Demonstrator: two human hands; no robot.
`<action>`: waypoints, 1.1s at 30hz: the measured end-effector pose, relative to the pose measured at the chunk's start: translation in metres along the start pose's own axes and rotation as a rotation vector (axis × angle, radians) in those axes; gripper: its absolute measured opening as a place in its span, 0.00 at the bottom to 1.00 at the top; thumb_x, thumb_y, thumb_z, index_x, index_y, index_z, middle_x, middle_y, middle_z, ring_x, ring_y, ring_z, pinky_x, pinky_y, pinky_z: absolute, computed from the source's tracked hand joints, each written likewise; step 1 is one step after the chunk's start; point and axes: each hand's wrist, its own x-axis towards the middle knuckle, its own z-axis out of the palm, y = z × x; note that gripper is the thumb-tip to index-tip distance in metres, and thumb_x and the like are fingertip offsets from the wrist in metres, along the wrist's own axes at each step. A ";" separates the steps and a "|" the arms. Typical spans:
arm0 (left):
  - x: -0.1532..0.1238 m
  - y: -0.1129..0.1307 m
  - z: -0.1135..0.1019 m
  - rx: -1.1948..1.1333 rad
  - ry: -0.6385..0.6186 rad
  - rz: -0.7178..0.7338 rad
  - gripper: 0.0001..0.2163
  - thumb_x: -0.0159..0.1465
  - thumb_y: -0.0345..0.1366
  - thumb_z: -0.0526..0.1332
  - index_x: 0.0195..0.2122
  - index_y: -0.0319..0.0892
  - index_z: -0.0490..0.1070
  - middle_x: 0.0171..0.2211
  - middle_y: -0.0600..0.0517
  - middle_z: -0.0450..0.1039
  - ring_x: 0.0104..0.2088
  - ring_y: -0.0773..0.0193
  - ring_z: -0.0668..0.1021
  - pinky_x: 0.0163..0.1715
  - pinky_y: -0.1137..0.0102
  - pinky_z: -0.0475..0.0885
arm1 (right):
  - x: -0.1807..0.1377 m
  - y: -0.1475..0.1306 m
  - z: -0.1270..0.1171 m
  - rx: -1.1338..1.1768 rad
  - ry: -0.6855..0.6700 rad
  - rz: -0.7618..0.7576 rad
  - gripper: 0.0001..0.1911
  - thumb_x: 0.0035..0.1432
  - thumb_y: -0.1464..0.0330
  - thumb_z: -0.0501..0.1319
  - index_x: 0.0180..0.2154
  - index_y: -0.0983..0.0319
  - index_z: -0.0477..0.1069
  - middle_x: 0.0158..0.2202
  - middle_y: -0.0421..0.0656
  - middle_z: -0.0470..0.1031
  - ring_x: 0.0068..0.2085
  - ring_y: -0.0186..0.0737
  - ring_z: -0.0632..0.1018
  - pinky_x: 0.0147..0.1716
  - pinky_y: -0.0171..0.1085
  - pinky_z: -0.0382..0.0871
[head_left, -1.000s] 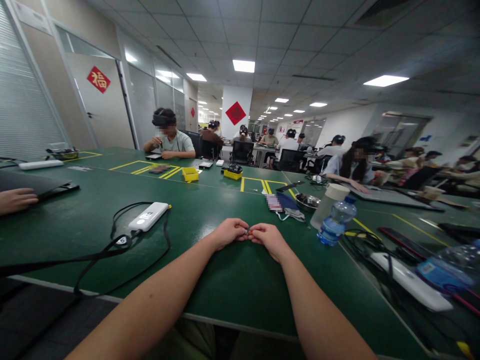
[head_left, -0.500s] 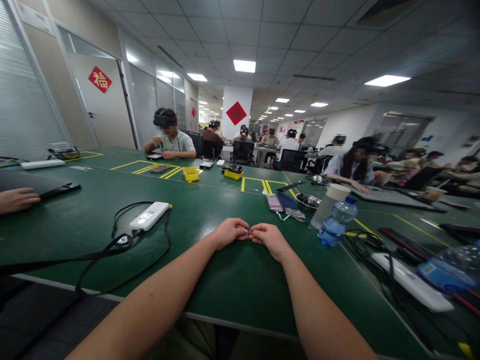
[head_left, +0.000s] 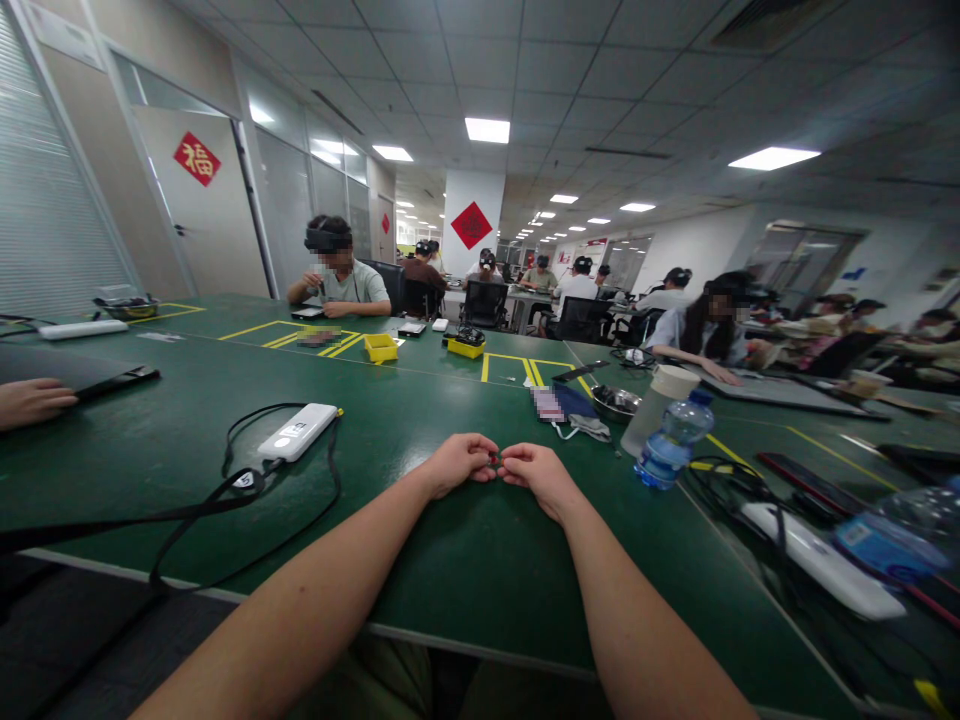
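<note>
Both forearms reach over the green table (head_left: pixel 420 560), and the fingertips of my two hands meet near its middle. My left hand (head_left: pixel 459 465) is closed in a pinch on a tiny red and dark piece (head_left: pixel 493 459), too small to name. Facing it, my right hand (head_left: pixel 534 476) has thumb and fingers pinched together beside that piece. Whether the right fingertips also grip part of it, I cannot make out.
A white power bank (head_left: pixel 298 432) with black cables lies to the left. On the right stand a frosted cup (head_left: pixel 654 412), a water bottle (head_left: pixel 673 440) and a metal bowl (head_left: pixel 616 403). Yellow trays (head_left: pixel 381 348) sit farther back. Another person's hand (head_left: pixel 34 402) rests at far left.
The fingertips of my two hands have drawn slightly apart, and the small red piece shows more clearly at my left fingertips. The forearms stay almost in place.
</note>
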 end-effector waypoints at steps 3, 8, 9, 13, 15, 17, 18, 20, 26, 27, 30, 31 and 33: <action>-0.001 0.002 -0.002 -0.026 -0.021 0.005 0.11 0.55 0.25 0.59 0.40 0.36 0.68 0.34 0.47 0.73 0.26 0.72 0.76 0.30 0.75 0.72 | -0.001 -0.002 0.001 0.045 0.008 -0.007 0.10 0.42 0.72 0.66 0.31 0.65 0.71 0.29 0.43 0.75 0.31 0.36 0.78 0.34 0.35 0.75; -0.002 0.002 -0.001 0.041 -0.004 0.058 0.11 0.54 0.26 0.60 0.39 0.36 0.67 0.31 0.49 0.73 0.22 0.74 0.72 0.22 0.79 0.68 | 0.000 -0.003 0.001 0.096 -0.005 -0.020 0.09 0.43 0.72 0.65 0.31 0.65 0.71 0.30 0.44 0.76 0.33 0.37 0.79 0.37 0.35 0.74; -0.002 0.002 -0.001 0.052 0.014 0.053 0.11 0.54 0.26 0.60 0.39 0.36 0.67 0.30 0.50 0.73 0.23 0.74 0.73 0.22 0.79 0.68 | 0.000 -0.002 0.001 0.099 -0.006 -0.023 0.09 0.43 0.73 0.65 0.31 0.65 0.71 0.30 0.44 0.76 0.34 0.37 0.79 0.38 0.36 0.74; 0.000 0.001 0.000 0.037 0.039 0.035 0.09 0.55 0.25 0.59 0.38 0.36 0.68 0.30 0.50 0.72 0.25 0.73 0.75 0.26 0.77 0.70 | 0.002 0.000 -0.001 0.085 0.038 -0.035 0.09 0.42 0.72 0.65 0.31 0.65 0.71 0.30 0.44 0.75 0.32 0.38 0.79 0.34 0.35 0.74; 0.000 0.000 0.000 0.016 0.034 0.031 0.10 0.55 0.25 0.58 0.39 0.37 0.68 0.32 0.50 0.72 0.26 0.73 0.75 0.27 0.76 0.71 | 0.002 0.001 -0.001 0.070 0.050 -0.032 0.10 0.42 0.72 0.66 0.30 0.65 0.71 0.29 0.43 0.75 0.31 0.37 0.79 0.32 0.34 0.74; 0.001 -0.001 -0.001 0.007 0.024 0.025 0.11 0.56 0.25 0.58 0.41 0.37 0.68 0.34 0.49 0.72 0.26 0.72 0.75 0.27 0.76 0.72 | 0.002 0.001 -0.001 0.068 0.052 -0.030 0.10 0.41 0.72 0.66 0.30 0.66 0.71 0.27 0.43 0.75 0.30 0.37 0.78 0.31 0.33 0.74; 0.001 -0.001 -0.001 0.008 0.018 0.019 0.11 0.56 0.26 0.58 0.41 0.37 0.69 0.34 0.48 0.73 0.26 0.72 0.76 0.28 0.75 0.72 | 0.002 0.001 0.000 0.076 0.050 -0.030 0.10 0.41 0.72 0.66 0.30 0.66 0.71 0.27 0.43 0.75 0.30 0.37 0.78 0.31 0.33 0.74; 0.003 -0.003 -0.001 0.012 0.015 0.006 0.10 0.56 0.26 0.58 0.40 0.36 0.69 0.33 0.48 0.74 0.27 0.71 0.76 0.30 0.75 0.72 | 0.002 -0.001 0.001 0.103 0.042 -0.021 0.09 0.41 0.73 0.66 0.29 0.66 0.71 0.27 0.43 0.75 0.31 0.37 0.79 0.32 0.33 0.74; 0.003 -0.004 -0.001 -0.031 0.033 0.007 0.11 0.55 0.24 0.59 0.39 0.36 0.70 0.31 0.49 0.75 0.29 0.70 0.77 0.34 0.73 0.73 | 0.000 -0.002 0.002 0.095 0.021 0.011 0.07 0.42 0.74 0.64 0.29 0.66 0.72 0.29 0.44 0.75 0.33 0.39 0.79 0.33 0.35 0.75; 0.003 -0.004 -0.001 -0.033 0.027 0.010 0.11 0.55 0.24 0.59 0.39 0.36 0.70 0.31 0.49 0.75 0.28 0.70 0.77 0.34 0.73 0.73 | 0.000 -0.002 0.002 0.081 0.022 0.009 0.07 0.42 0.74 0.65 0.29 0.66 0.72 0.28 0.44 0.75 0.33 0.39 0.79 0.33 0.35 0.75; 0.002 -0.003 0.000 -0.020 0.011 0.011 0.10 0.55 0.24 0.59 0.39 0.36 0.70 0.30 0.49 0.75 0.27 0.70 0.77 0.32 0.74 0.73 | 0.000 -0.001 0.002 0.059 0.026 -0.006 0.07 0.43 0.73 0.65 0.29 0.66 0.72 0.28 0.43 0.75 0.31 0.38 0.79 0.32 0.34 0.74; 0.002 -0.003 0.000 -0.015 0.009 0.009 0.10 0.55 0.24 0.59 0.39 0.36 0.70 0.30 0.49 0.75 0.27 0.71 0.77 0.32 0.74 0.73 | 0.000 -0.001 0.002 0.057 0.028 -0.009 0.07 0.42 0.73 0.66 0.29 0.66 0.72 0.27 0.43 0.75 0.31 0.37 0.79 0.32 0.34 0.74; 0.002 -0.002 0.000 -0.012 0.012 0.006 0.09 0.55 0.24 0.59 0.38 0.36 0.70 0.29 0.49 0.75 0.27 0.71 0.77 0.32 0.74 0.73 | 0.000 -0.002 0.002 0.069 0.030 -0.007 0.07 0.42 0.73 0.66 0.29 0.66 0.72 0.27 0.43 0.75 0.31 0.37 0.79 0.33 0.34 0.74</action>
